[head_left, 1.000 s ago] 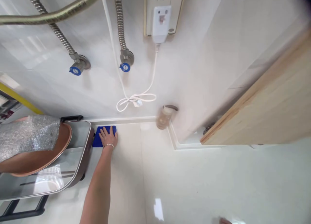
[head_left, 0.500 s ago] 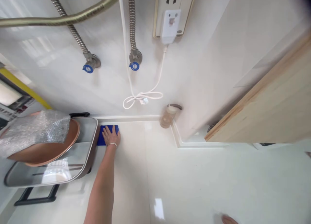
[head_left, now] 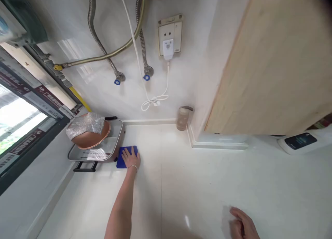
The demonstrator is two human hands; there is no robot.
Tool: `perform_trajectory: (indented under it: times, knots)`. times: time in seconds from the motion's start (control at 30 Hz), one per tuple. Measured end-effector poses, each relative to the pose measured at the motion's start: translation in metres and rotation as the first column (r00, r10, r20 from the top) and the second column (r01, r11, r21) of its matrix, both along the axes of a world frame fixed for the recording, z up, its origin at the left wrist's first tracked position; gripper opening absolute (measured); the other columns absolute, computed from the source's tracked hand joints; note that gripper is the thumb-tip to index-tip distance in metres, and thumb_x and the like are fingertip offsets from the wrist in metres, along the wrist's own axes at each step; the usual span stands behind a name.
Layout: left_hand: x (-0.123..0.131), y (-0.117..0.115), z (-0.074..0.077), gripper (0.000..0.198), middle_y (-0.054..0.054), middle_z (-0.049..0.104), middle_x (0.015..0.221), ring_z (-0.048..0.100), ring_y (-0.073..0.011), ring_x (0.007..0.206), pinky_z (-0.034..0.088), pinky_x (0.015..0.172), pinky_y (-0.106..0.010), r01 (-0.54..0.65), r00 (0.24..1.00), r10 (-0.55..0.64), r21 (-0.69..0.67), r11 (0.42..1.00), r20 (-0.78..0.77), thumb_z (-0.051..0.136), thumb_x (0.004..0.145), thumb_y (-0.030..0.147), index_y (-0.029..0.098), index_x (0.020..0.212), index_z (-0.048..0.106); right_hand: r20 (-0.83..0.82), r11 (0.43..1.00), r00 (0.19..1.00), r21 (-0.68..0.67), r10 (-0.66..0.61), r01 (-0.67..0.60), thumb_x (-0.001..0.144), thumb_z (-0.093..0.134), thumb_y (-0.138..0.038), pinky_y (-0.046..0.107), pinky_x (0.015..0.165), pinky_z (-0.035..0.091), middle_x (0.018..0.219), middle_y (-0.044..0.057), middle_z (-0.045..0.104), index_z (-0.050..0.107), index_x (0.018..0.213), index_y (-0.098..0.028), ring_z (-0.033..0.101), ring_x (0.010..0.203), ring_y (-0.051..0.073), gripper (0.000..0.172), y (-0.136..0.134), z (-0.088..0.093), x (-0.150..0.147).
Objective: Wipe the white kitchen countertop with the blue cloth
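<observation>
My left hand lies flat with fingers spread on a folded blue cloth, pressing it to the white floor. A thin bracelet circles that wrist. Just left of the cloth stands a rectangular electric pan with black handles. Inside it rests a copper-coloured round pan, partly covered by bubble wrap. At the bottom right, my right hand hovers over or rests on the floor; which one, I cannot tell. Its fingers are loosely bent with a gap, and no object shows in it.
A brownish translucent bottle stands in the wall corner. A white cord hangs from the plug above. Hoses run to two blue-capped valves. A wooden panel overhangs the right side, near a white device.
The view has pulled back and shifted, showing the window at left and more of my right hand. My left hand and the cloth now sit closer to the pan's front corner.
</observation>
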State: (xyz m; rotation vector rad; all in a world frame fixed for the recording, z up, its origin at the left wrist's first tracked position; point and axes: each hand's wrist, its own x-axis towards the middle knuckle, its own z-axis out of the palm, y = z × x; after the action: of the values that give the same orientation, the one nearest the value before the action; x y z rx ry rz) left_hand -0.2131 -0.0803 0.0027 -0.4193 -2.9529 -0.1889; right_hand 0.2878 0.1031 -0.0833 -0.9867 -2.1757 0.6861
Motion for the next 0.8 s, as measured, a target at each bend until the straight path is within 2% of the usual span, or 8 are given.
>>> perform_trajectory:
  times: [0.1, 0.2, 0.33, 0.43, 0.53, 0.8]
  knots:
    - [0.041, -0.012, -0.002, 0.062, -0.023, 0.032, 0.156, 0.024, -0.0378, 0.146, 0.022, 0.116, -0.060, 0.021, 1.000, -0.021, -0.012, 1.000, -0.004, 0.041, 0.090, 0.041, 0.016, 0.147, 0.039, -0.047, 0.999, 0.999, -0.037, 0.010, -0.011, 0.089, 0.044, -0.039, 0.038, 0.091, 0.050, 0.115, 0.011, 0.062, 0.054, 0.116, -0.019, 0.061, 0.105, 0.025, 0.035, -0.002, 0.004, -0.002]
    - [0.073, -0.036, -0.004, 0.060, -0.019, 0.032, 0.157, 0.024, -0.0346, 0.147, 0.022, 0.118, -0.054, 0.057, 0.998, -0.057, -0.020, 0.998, 0.006, 0.042, 0.090, 0.042, 0.020, 0.146, 0.041, -0.069, 0.998, 0.997, -0.060, 0.020, -0.024, 0.089, 0.044, -0.039, 0.038, 0.092, 0.050, 0.116, 0.010, 0.062, 0.054, 0.117, -0.018, 0.061, 0.105, 0.024, 0.036, -0.002, 0.007, -0.003]
    - [0.088, -0.082, 0.000, 0.057, -0.016, 0.031, 0.158, 0.023, -0.0319, 0.147, 0.023, 0.118, -0.051, 0.042, 0.999, -0.042, -0.025, 0.999, 0.026, 0.041, 0.091, 0.043, 0.024, 0.145, 0.043, -0.074, 0.994, 0.996, -0.087, 0.058, -0.065, 0.089, 0.043, -0.041, 0.038, 0.092, 0.051, 0.115, 0.009, 0.062, 0.055, 0.115, -0.019, 0.061, 0.104, 0.023, 0.036, -0.001, 0.011, -0.001]
    - [0.080, -0.114, 0.007, 0.058, -0.018, 0.032, 0.157, 0.025, -0.0326, 0.147, 0.024, 0.118, -0.051, -0.035, 0.999, 0.036, -0.028, 0.999, 0.033, 0.039, 0.092, 0.043, 0.022, 0.145, 0.042, -0.081, 0.994, 0.994, -0.082, 0.067, -0.074, 0.089, 0.044, -0.041, 0.038, 0.091, 0.051, 0.115, 0.009, 0.062, 0.055, 0.114, -0.020, 0.061, 0.105, 0.023, 0.035, 0.000, 0.011, 0.000]
    - [0.062, -0.134, 0.012, 0.059, -0.019, 0.035, 0.156, 0.027, -0.0338, 0.146, 0.026, 0.117, -0.052, -0.124, 0.992, 0.126, -0.034, 0.992, 0.032, 0.036, 0.092, 0.044, 0.021, 0.146, 0.041, -0.076, 0.994, 0.995, -0.078, 0.067, -0.073, 0.089, 0.044, -0.040, 0.038, 0.093, 0.050, 0.117, 0.010, 0.061, 0.054, 0.116, -0.019, 0.060, 0.107, 0.023, 0.035, 0.000, 0.009, 0.002]
    - [0.000, -0.151, 0.016, 0.061, -0.023, 0.038, 0.152, 0.034, -0.0376, 0.142, 0.031, 0.112, -0.053, -0.252, 0.967, 0.254, -0.080, 0.964, 0.016, 0.033, 0.091, 0.045, 0.018, 0.144, 0.044, -0.044, 0.999, 0.999, -0.047, 0.020, -0.023, 0.090, 0.044, -0.038, 0.040, 0.095, 0.050, 0.120, 0.011, 0.060, 0.053, 0.120, -0.020, 0.060, 0.107, 0.024, 0.036, -0.004, 0.003, 0.000]
